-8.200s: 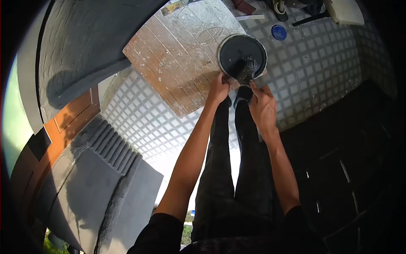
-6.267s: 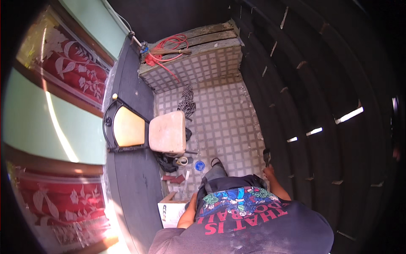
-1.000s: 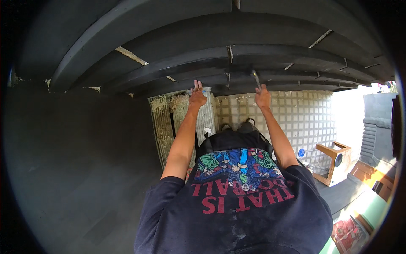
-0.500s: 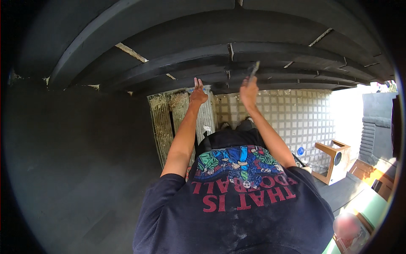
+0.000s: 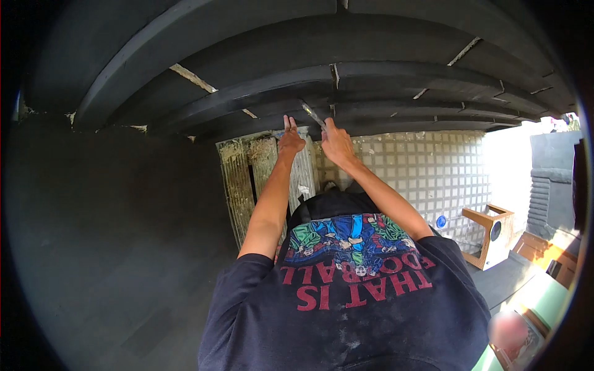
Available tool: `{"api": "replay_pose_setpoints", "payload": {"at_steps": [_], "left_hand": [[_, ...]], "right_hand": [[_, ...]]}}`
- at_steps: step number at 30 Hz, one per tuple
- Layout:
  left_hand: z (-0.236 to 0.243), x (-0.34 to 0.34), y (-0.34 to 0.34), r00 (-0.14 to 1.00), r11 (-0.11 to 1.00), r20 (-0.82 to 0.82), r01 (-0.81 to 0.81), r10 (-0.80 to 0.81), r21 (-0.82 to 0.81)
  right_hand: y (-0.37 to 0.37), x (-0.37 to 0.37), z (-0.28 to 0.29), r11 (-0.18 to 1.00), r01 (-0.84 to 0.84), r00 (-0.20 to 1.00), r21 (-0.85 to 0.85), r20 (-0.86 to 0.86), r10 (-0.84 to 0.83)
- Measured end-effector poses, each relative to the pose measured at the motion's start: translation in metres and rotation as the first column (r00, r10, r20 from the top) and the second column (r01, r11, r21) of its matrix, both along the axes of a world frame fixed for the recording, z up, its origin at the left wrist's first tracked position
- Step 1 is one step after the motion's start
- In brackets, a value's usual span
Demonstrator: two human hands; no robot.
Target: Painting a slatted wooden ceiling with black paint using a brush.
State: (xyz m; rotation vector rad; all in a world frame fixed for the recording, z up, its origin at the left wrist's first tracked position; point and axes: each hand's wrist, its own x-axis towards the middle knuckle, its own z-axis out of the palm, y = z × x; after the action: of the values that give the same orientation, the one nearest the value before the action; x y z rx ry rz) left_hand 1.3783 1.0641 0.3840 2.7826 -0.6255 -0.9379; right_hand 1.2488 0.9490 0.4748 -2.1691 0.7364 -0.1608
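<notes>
My right hand is wrapped round a slim paintbrush, its dark tip pointing up and left at the dark grey ledged wall. Whether the tip touches the wall I cannot tell. To its left, my left hand is raised with two fingers stretched out side by side and the thumb apart. Those fingertips are at the lowest ledge, and nothing shows in that hand. Pale unpainted strips cut across the dark bands of the wall.
Below my hands stand weathered corrugated panels, beside a floor of square tiles. To the right are a wooden stool-like frame, a small blue round thing and a pale green surface. A dark wall fills the left.
My right hand has moved left with the paintbrush, bringing it close to my left hand. The brush now leans left instead of right. My left hand has hardly moved.
</notes>
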Motion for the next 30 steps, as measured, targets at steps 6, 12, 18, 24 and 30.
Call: {"api": "replay_pose_setpoints", "payload": {"at_steps": [6,12,18,24,30], "left_hand": [[0.007,-0.004,0.0,1.0,1.0,-0.008,-0.004,0.004,0.028],[0.004,-0.002,0.005,1.0,1.0,0.001,-0.009,0.009,0.002],[0.003,-0.003,-0.001,1.0,1.0,-0.002,-0.002,0.002,0.005],[-0.006,-0.001,0.001,0.999,1.0,0.042,0.012,-0.011,-0.026],[-0.007,0.0,0.002,1.0,0.999,0.008,0.011,-0.011,-0.053]], "right_hand": [[-0.065,-0.015,0.003,0.988,0.113,0.993,-0.106,-0.007,-0.115],[-0.127,-0.049,-0.003,0.938,0.228,0.97,-0.262,-0.019,-0.241],[-0.173,-0.092,-0.01,0.863,0.423,0.9,-0.278,0.021,-0.434],[-0.178,-0.113,-0.005,0.755,0.597,0.8,-0.272,0.129,-0.586],[-0.172,-0.093,0.001,0.692,0.666,0.742,-0.279,0.335,-0.58]]}}
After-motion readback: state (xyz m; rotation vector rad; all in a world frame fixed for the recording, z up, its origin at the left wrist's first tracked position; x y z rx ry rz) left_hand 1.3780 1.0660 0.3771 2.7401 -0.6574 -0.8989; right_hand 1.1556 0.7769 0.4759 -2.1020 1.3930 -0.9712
